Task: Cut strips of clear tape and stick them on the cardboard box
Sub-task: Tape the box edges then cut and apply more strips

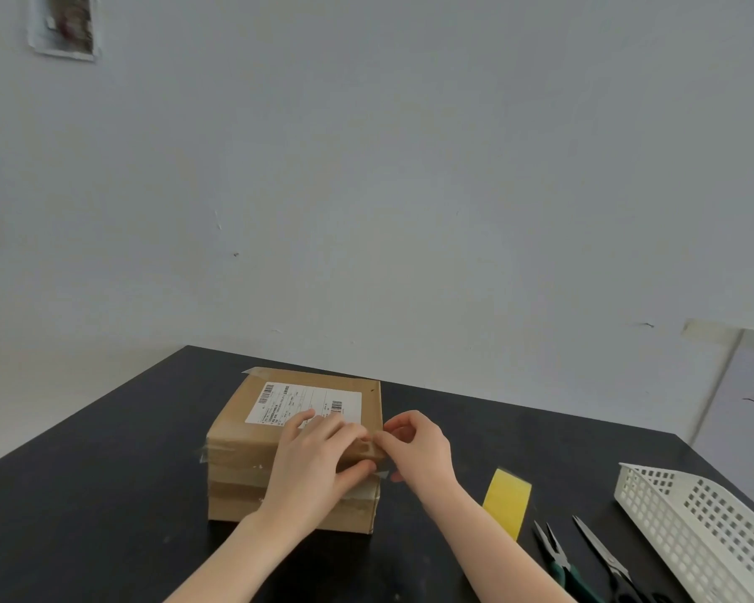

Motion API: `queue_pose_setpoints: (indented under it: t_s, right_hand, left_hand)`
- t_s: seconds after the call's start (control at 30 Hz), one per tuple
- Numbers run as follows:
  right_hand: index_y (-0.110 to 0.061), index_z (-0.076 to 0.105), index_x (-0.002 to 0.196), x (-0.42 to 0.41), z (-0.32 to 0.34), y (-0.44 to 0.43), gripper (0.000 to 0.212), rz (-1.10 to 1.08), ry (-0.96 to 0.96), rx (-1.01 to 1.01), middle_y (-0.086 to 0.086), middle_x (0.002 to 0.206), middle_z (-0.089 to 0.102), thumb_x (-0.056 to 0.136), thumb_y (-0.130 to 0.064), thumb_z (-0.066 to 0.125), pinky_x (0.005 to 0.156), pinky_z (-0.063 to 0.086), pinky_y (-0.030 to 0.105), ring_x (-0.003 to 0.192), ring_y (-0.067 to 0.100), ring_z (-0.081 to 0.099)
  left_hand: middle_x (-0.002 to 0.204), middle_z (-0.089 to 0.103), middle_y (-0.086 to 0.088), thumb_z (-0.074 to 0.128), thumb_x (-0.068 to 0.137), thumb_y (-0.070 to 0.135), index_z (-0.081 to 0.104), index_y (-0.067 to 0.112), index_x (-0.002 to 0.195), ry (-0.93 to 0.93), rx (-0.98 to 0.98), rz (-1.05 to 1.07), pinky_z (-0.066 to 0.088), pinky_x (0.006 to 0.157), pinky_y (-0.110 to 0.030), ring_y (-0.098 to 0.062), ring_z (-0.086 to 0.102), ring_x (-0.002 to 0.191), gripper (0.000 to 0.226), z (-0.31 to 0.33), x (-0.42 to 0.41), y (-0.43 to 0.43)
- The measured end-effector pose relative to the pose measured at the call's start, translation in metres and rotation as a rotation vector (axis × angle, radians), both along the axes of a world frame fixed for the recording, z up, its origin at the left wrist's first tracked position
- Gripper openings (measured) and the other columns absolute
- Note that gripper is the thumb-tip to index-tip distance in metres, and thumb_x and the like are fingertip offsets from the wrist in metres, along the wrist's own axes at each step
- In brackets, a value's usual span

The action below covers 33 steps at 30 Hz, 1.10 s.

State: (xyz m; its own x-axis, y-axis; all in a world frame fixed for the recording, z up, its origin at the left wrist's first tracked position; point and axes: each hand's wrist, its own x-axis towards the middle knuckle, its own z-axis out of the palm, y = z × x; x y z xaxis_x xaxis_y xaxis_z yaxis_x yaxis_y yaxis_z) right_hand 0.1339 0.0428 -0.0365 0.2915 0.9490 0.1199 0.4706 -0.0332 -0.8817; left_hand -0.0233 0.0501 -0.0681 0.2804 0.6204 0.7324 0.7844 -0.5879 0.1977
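The left hand (318,454) lay flat, fingers fairly straight, pressing the box (244,446) near its right end, while the right hand (418,450) pinched a clear strip (383,473) at that edge. The box sat mid-table (105,493), a black top against a bare grey wall (410,167). Its white label (305,400) bore barcodes and print too small to read.

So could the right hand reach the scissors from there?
Probably yes: the scissors lie uncovered just right of that arm, past the tape roll and pliers. But the right hand pinches a tape strip at the box edge.
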Motion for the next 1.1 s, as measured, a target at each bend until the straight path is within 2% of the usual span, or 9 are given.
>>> queue_pose_setpoints:
  t_s: [0.2,0.3,0.37,0.47,0.6,0.7,0.8,0.93,1.1]
  right_hand:
    - [-0.021,0.063,0.102,0.0,0.001,0.002,0.016,0.018,0.068,-0.047,-0.002,0.094,0.066,0.089,-0.029,0.068,0.064,0.061,0.026,0.082,0.015,0.066]
    - [-0.018,0.065,0.104,0.006,0.002,-0.004,0.017,0.086,0.222,-0.09,0.003,0.097,0.068,0.094,-0.031,0.06,0.072,0.062,0.031,0.086,0.017,0.068]
    - [-0.017,0.066,0.104,0.013,0.004,-0.01,0.022,0.095,0.3,-0.11,0.004,0.097,0.069,0.097,-0.034,0.055,0.07,0.061,0.029,0.085,0.017,0.07]
    - [-0.015,0.067,0.102,0.022,0.003,-0.014,0.026,0.06,0.299,-0.091,0.004,0.095,0.071,0.099,-0.035,0.05,0.069,0.061,0.028,0.085,0.018,0.071]
    - [-0.017,0.067,0.1,0.03,0.002,-0.018,0.026,0.046,0.256,-0.06,0.002,0.095,0.072,0.1,-0.035,0.049,0.072,0.061,0.031,0.087,0.016,0.07]
    - [-0.018,0.067,0.1,0.031,0.002,-0.02,0.023,0.058,0.211,-0.057,0.001,0.095,0.071,0.1,-0.034,0.049,0.074,0.061,0.031,0.088,0.016,0.069]
    - [-0.019,0.067,0.1,0.03,0.0,-0.02,0.022,0.071,0.199,-0.056,0.0,0.095,0.071,0.099,-0.033,0.05,0.075,0.061,0.031,0.088,0.015,0.069]
    - [-0.019,0.067,0.103,0.028,-0.001,-0.02,0.02,0.084,0.173,-0.05,-0.001,0.096,0.071,0.099,-0.032,0.051,0.072,0.061,0.028,0.089,0.014,0.069]
    - [-0.021,0.067,0.101,0.028,-0.003,-0.019,0.018,0.082,0.171,-0.043,-0.001,0.095,0.071,0.098,-0.032,0.052,0.074,0.061,0.03,0.088,0.015,0.069]
  left_hand:
    - [0.093,0.059,0.02,0.061,0.08,0.055,0.064,0.039,0.09,0.011,-0.044,-0.029,0.032,0.101,-0.031,-0.004,0.058,0.09,0.019,0.001,-0.001,0.001]
    - [0.092,0.057,0.02,0.051,0.082,0.059,0.063,0.039,0.089,0.029,-0.053,-0.023,0.036,0.103,-0.036,-0.002,0.056,0.09,0.024,0.004,-0.002,0.001]
    - [0.092,0.056,0.02,0.047,0.084,0.059,0.063,0.039,0.088,0.045,-0.053,-0.014,0.037,0.104,-0.039,-0.003,0.056,0.09,0.026,0.006,0.0,0.0]
    - [0.09,0.056,0.016,0.043,0.085,0.061,0.06,0.036,0.082,0.082,-0.05,0.015,0.038,0.102,-0.039,-0.007,0.056,0.088,0.031,0.011,0.007,-0.001]
    - [0.092,0.065,0.006,0.063,0.082,0.051,0.061,0.03,0.083,0.157,-0.029,0.116,0.049,0.095,-0.049,-0.017,0.065,0.085,0.022,0.012,0.02,-0.005]
    - [0.1,0.069,-0.001,0.07,0.076,0.05,0.066,0.026,0.093,0.222,-0.029,0.184,0.048,0.093,-0.053,-0.023,0.068,0.087,0.03,0.009,0.027,-0.008]
    - [0.099,0.07,-0.005,0.078,0.069,0.048,0.069,0.022,0.093,0.235,-0.016,0.235,0.048,0.092,-0.054,-0.027,0.069,0.086,0.036,0.008,0.031,-0.01]
    - [0.102,0.07,-0.008,0.08,0.067,0.046,0.07,0.02,0.095,0.227,-0.038,0.251,0.048,0.092,-0.055,-0.029,0.069,0.089,0.039,0.006,0.035,-0.009]
    - [0.103,0.071,-0.007,0.075,0.07,0.05,0.07,0.021,0.095,0.202,-0.013,0.257,0.048,0.093,-0.056,-0.029,0.069,0.091,0.039,0.004,0.034,-0.009]
